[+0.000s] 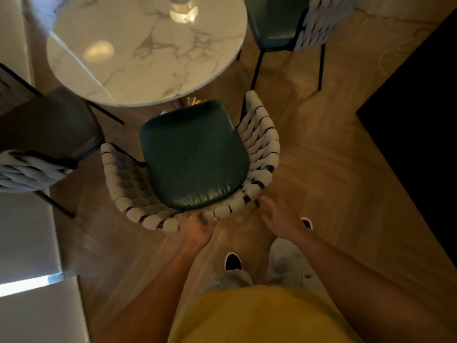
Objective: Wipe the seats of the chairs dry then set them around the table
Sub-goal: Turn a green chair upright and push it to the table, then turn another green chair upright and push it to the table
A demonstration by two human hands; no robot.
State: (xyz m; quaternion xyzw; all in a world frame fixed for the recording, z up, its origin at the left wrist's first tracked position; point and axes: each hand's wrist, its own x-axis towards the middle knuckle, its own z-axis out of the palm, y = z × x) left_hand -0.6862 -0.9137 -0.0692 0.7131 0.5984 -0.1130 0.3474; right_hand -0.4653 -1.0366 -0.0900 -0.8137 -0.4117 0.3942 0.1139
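The round marble worktop [146,48] fills the upper part of the view, well beyond the fingers; its far edge is cut off by the frame. Between it and the hands stands the nearest chair [193,157], its dark green seat facing up and its front edge tucked just under the worktop's rim. A pale woven backrest curves around the seat toward the person. A second chair [277,23] stands past the worktop to the right, its top cut off; a third chair [47,134] sits far left of the hands, dim and partly out of frame. The left hand [195,229] grips the near rim of the woven backrest, its fingers [207,219] curled on it and blurred. The right hand [282,216] hovers just beside that rim, fingers spread and holding nothing.
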